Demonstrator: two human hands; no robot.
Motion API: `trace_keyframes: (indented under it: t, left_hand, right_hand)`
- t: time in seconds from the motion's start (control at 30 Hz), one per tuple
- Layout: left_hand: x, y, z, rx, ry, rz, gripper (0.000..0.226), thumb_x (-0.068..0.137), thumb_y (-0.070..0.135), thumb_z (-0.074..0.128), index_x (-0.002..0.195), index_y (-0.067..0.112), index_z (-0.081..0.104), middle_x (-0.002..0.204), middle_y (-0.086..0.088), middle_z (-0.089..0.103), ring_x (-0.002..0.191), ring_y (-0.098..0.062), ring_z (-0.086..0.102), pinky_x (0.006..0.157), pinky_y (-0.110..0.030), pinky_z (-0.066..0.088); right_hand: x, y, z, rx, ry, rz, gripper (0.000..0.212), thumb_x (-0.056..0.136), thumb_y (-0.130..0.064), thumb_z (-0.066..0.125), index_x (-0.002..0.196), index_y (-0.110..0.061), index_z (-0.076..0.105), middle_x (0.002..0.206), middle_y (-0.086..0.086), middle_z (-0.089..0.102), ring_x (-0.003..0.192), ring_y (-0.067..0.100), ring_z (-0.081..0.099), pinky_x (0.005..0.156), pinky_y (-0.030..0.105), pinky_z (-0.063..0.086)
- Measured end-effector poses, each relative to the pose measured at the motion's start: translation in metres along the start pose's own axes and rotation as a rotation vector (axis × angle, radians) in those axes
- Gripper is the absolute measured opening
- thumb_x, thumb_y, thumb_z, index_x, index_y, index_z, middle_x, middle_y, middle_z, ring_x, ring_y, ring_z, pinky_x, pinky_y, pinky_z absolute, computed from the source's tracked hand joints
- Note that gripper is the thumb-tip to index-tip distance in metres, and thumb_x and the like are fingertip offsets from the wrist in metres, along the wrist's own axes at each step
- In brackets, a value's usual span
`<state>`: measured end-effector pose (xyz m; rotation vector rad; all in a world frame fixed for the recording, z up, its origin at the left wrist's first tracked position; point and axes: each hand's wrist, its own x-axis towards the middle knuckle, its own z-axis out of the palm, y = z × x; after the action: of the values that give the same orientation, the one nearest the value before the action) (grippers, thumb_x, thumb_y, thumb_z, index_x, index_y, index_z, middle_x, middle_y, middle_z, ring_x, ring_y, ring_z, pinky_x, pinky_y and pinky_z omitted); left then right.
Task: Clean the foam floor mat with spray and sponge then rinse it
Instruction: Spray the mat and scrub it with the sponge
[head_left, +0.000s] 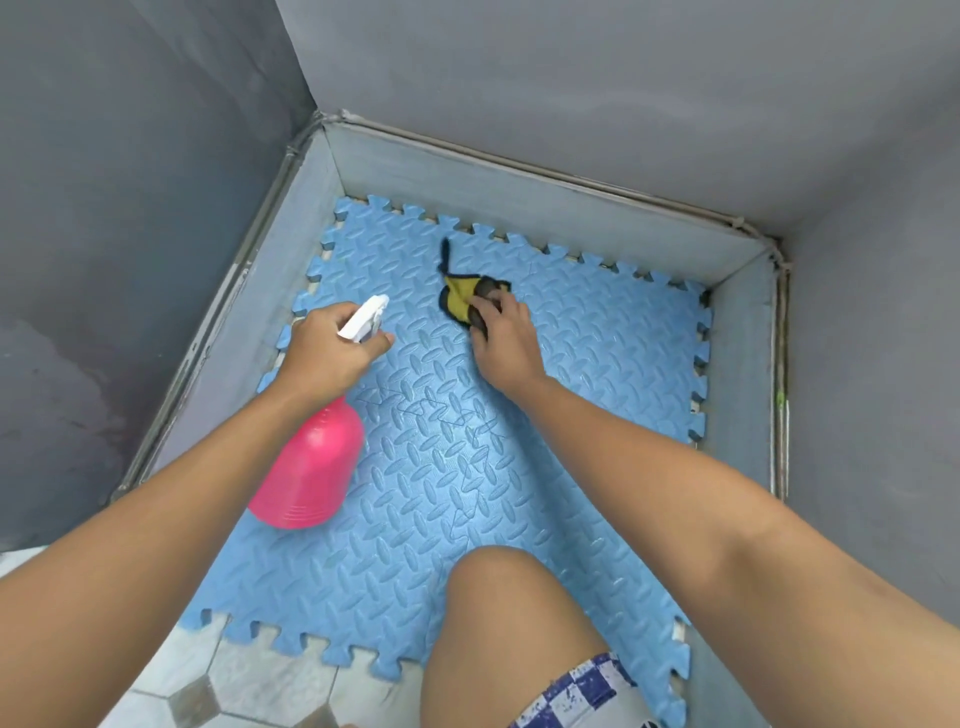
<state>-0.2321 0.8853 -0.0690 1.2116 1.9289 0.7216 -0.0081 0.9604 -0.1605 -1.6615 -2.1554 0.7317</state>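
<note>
A blue foam floor mat (571, 374) with puzzle edges lies flat in a corner of the floor. My left hand (327, 348) grips the neck of a pink spray bottle (311, 467) with a white trigger head (366, 314), nozzle pointing toward the mat's far side. My right hand (506, 338) presses a yellow and dark sponge cloth (460, 301) onto the far middle of the mat. Thin dark scribble marks (447, 415) show on the mat between my arms.
Grey walls (571, 78) with a pale skirting (519, 202) enclose the mat on the left, far and right sides. My bare knee (498, 623) rests over the mat's near edge. Patterned floor tiles (234, 686) lie at the bottom left.
</note>
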Motion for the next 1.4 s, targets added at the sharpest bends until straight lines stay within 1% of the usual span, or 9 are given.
trace_keyframes:
  t: [0.13,0.33,0.47,0.6,0.7,0.8,1.0,1.2,1.4]
  left_hand:
    - [0.006,-0.002,0.003,-0.009,0.009,-0.015,0.033,0.074,0.042,0.079,0.088,0.012,0.072,0.083,-0.017,0.070,0.074,-0.035,0.070,0.074,-0.056,0.062]
    - [0.008,-0.004,0.007,-0.020,-0.001,-0.018,0.046,0.066,0.052,0.075,0.086,0.011,0.072,0.085,-0.019,0.069,0.084,-0.043,0.068,0.077,-0.057,0.062]
    - [0.008,-0.003,0.006,-0.007,-0.005,-0.014,0.041,0.068,0.051,0.076,0.085,0.013,0.071,0.084,-0.017,0.068,0.084,-0.042,0.067,0.077,-0.057,0.062]
    - [0.006,-0.003,0.003,-0.004,0.010,-0.021,0.034,0.072,0.044,0.078,0.084,0.013,0.070,0.083,-0.017,0.068,0.082,-0.042,0.067,0.077,-0.055,0.062]
    - [0.010,-0.001,0.003,0.043,-0.011,-0.049,0.029,0.079,0.036,0.084,0.078,0.017,0.062,0.074,-0.008,0.061,0.072,-0.032,0.058,0.067,-0.034,0.051]
    - [0.014,0.002,0.000,0.122,0.059,-0.106,0.033,0.084,0.035,0.082,0.084,0.012,0.058,0.083,-0.004,0.059,0.080,-0.026,0.053,0.067,-0.033,0.037]
    - [0.008,-0.006,-0.013,0.126,0.180,-0.253,0.035,0.070,0.046,0.064,0.066,0.012,0.063,0.075,-0.014,0.071,0.072,-0.036,0.068,0.069,-0.044,0.059]
    - [0.005,-0.018,-0.021,0.056,0.227,-0.291,0.041,0.083,0.044,0.078,0.068,0.010,0.059,0.074,-0.008,0.064,0.076,-0.030,0.059,0.068,-0.034,0.043]
    - [-0.008,-0.028,-0.031,0.063,0.285,-0.328,0.043,0.077,0.049,0.072,0.067,0.007,0.070,0.065,-0.012,0.073,0.069,-0.032,0.072,0.071,-0.043,0.060]
  right_hand:
    - [-0.009,0.003,-0.026,0.474,0.013,0.199,0.038,0.100,-0.031,0.057,0.137,-0.023,0.055,0.133,-0.004,0.060,0.122,0.010,0.054,0.106,0.030,0.042]
    - [-0.024,0.050,-0.061,0.124,0.332,0.297,0.051,0.104,-0.047,0.034,0.152,-0.029,0.033,0.154,0.002,0.038,0.144,0.023,0.028,0.116,0.049,0.026]
    - [-0.019,0.049,-0.049,-0.058,0.135,0.073,0.057,0.098,-0.052,0.047,0.151,-0.037,0.031,0.155,-0.003,0.035,0.140,0.022,0.030,0.110,0.045,0.029]
    - [-0.005,0.063,-0.041,-0.219,0.083,0.124,0.059,0.097,-0.034,0.055,0.152,-0.025,0.037,0.154,0.006,0.037,0.133,0.031,0.039,0.108,0.050,0.038]
    - [-0.002,0.063,-0.038,-0.326,0.117,0.115,0.058,0.097,-0.027,0.054,0.152,-0.019,0.037,0.150,0.011,0.040,0.127,0.034,0.043,0.102,0.049,0.041]
    - [-0.002,0.060,-0.031,-0.348,0.137,0.129,0.059,0.097,-0.025,0.054,0.152,-0.016,0.036,0.150,0.014,0.040,0.128,0.035,0.042,0.103,0.050,0.040]
    - [-0.001,0.060,-0.026,-0.306,0.162,0.156,0.058,0.098,-0.026,0.052,0.152,-0.013,0.035,0.149,0.017,0.039,0.130,0.037,0.040,0.107,0.051,0.038]
    - [0.001,0.056,-0.019,-0.286,0.214,0.168,0.057,0.098,-0.027,0.051,0.151,-0.012,0.037,0.149,0.017,0.039,0.128,0.036,0.041,0.107,0.050,0.039]
    - [0.023,0.034,-0.006,-0.212,0.269,0.173,0.055,0.097,-0.029,0.054,0.148,-0.012,0.044,0.145,0.017,0.042,0.126,0.036,0.040,0.105,0.046,0.041]
